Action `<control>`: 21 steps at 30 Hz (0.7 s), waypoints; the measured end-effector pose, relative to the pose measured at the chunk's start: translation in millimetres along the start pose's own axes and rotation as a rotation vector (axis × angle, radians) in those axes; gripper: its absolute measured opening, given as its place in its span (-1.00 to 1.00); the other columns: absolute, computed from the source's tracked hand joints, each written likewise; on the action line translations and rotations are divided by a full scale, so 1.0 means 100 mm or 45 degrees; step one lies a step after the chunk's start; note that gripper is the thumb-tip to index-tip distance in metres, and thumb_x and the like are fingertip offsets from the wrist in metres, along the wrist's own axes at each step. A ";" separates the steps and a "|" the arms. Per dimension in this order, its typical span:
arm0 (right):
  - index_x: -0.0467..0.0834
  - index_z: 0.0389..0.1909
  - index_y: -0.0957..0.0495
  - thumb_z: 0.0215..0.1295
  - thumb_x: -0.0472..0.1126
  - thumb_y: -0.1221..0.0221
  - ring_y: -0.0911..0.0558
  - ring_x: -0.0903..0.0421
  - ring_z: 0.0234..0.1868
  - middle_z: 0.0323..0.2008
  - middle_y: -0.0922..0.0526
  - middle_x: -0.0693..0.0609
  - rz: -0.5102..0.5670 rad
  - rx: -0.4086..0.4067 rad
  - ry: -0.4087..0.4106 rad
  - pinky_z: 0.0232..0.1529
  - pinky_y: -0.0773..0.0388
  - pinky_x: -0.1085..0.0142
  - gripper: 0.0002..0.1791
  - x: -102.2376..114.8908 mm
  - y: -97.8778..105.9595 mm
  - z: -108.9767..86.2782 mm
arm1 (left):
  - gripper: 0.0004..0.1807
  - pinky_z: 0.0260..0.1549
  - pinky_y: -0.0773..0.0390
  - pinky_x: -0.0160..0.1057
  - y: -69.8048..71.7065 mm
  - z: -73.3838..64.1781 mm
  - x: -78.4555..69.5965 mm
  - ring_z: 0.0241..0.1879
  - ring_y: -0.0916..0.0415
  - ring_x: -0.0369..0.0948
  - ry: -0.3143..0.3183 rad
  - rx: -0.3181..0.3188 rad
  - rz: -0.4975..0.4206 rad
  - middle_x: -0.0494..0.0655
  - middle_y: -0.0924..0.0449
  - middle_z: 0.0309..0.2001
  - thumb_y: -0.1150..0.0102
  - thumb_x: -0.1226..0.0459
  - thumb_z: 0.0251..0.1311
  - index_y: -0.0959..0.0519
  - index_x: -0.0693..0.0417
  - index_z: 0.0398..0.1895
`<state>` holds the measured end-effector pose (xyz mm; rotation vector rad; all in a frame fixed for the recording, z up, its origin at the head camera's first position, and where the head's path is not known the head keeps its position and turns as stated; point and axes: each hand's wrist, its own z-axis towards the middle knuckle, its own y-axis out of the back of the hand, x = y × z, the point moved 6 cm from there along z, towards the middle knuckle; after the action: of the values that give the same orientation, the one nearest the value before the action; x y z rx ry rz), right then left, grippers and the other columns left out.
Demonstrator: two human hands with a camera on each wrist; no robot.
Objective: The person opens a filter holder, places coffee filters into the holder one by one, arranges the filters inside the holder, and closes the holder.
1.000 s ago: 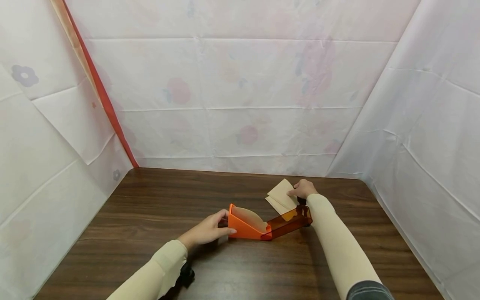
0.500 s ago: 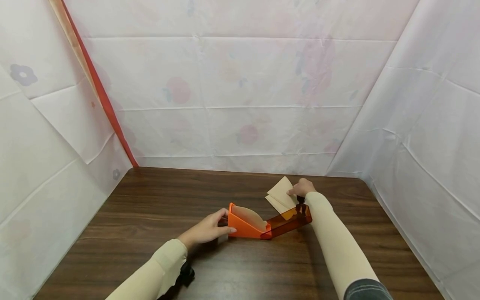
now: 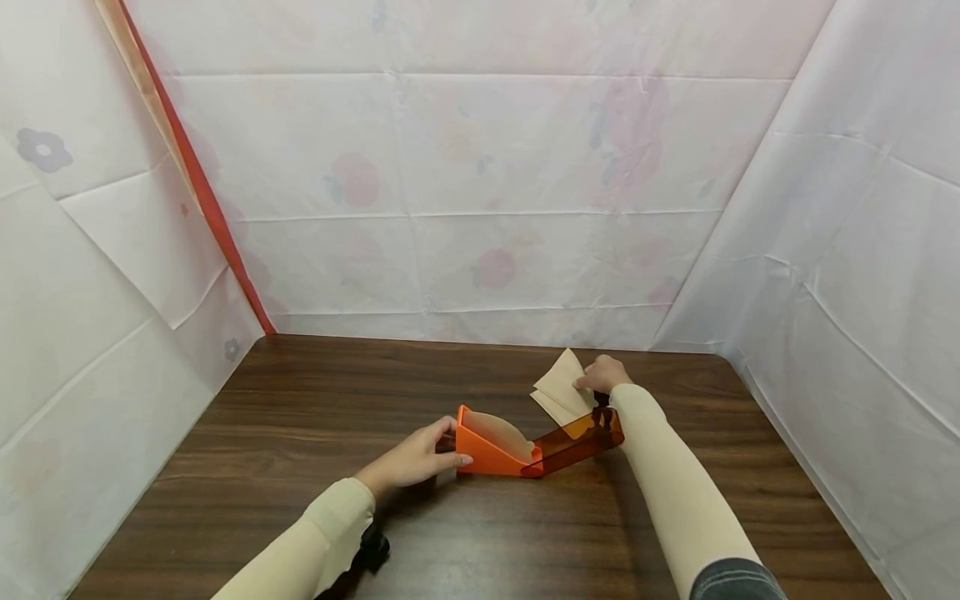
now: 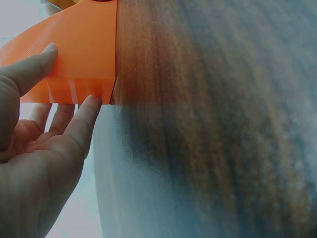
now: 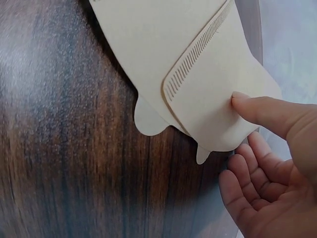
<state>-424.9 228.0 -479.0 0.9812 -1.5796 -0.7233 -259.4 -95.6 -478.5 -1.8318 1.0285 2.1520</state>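
On the table stands an orange coffee filter holder [image 3: 483, 450] with its amber see-through lid [image 3: 573, 448] swung out to the right; a tan coffee filter shows inside. My left hand [image 3: 412, 457] grips the holder's tall end, thumb [image 4: 42, 64] on the side wall and fingers against the end wall. Behind the lid lie two or more paper coffee filters [image 3: 553, 408], overlapping and fanned. My right hand [image 3: 604, 375] pinches the upper coffee filter [image 5: 213, 94] near its edge, thumb on its face and fingers beneath. Crimped seam marks run along this filter's side.
The dark wood table [image 3: 337, 400] is enclosed by pale floral sheets [image 3: 450, 167] at the back and sides. A red strip [image 3: 202, 179] hangs at the left corner. The open lid sits close beside my right forearm.
The upper coffee filter's far corner has risen slightly in my right hand, and the paper bends. My left hand and the holder have stayed in place.
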 end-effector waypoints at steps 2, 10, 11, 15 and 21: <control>-0.38 -0.04 -0.64 0.21 -0.13 -0.37 -0.61 -0.13 -0.05 0.00 -0.66 -0.27 0.000 -0.004 0.002 -0.02 -0.57 0.04 -0.56 0.00 0.00 0.00 | -0.69 0.07 -0.52 -0.16 0.00 0.00 0.00 0.11 -0.54 -0.09 0.005 -0.001 0.003 -0.08 -0.59 0.01 -0.28 0.20 0.35 -0.42 0.10 0.02; -0.43 0.10 -0.58 0.21 -0.13 -0.38 -0.56 -0.25 0.13 0.11 -0.61 -0.30 0.032 -0.002 0.025 0.08 -0.53 -0.01 -0.45 0.01 0.00 0.00 | -0.69 0.07 -0.53 -0.15 -0.01 0.00 -0.01 0.11 -0.55 -0.10 0.007 -0.002 -0.002 -0.08 -0.59 0.01 -0.27 0.20 0.36 -0.42 0.10 0.02; -0.43 0.11 -0.57 0.21 -0.14 -0.38 -0.56 -0.25 0.13 0.11 -0.61 -0.31 0.041 -0.001 0.028 0.08 -0.53 -0.02 -0.45 0.01 0.00 0.00 | -0.69 0.07 -0.53 -0.14 -0.01 0.00 -0.01 0.11 -0.55 -0.10 0.006 -0.003 -0.003 -0.08 -0.59 0.01 -0.27 0.20 0.36 -0.42 0.10 0.02; -0.45 0.12 -0.55 0.23 -0.14 -0.37 -0.56 -0.26 0.11 0.09 -0.61 -0.33 0.043 0.008 0.045 0.07 -0.53 -0.03 -0.44 0.01 0.00 -0.02 | -0.69 0.08 -0.52 -0.12 -0.01 0.00 -0.01 0.11 -0.54 -0.10 0.010 -0.001 -0.002 -0.07 -0.59 0.01 -0.27 0.20 0.36 -0.42 0.10 0.02; -0.45 0.09 -0.58 0.24 -0.14 -0.36 -0.60 -0.23 0.03 0.01 -0.64 -0.33 0.045 0.004 0.056 0.01 -0.56 -0.01 -0.47 0.02 0.02 -0.05 | -0.69 0.05 -0.53 -0.18 -0.01 0.00 0.00 0.10 -0.55 -0.10 0.010 0.001 -0.003 -0.07 -0.59 0.00 -0.28 0.21 0.35 -0.42 0.10 0.01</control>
<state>-420.7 227.5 -475.6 0.9627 -1.5569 -0.6705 -258.7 -94.9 -478.4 -1.8415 1.0280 2.1446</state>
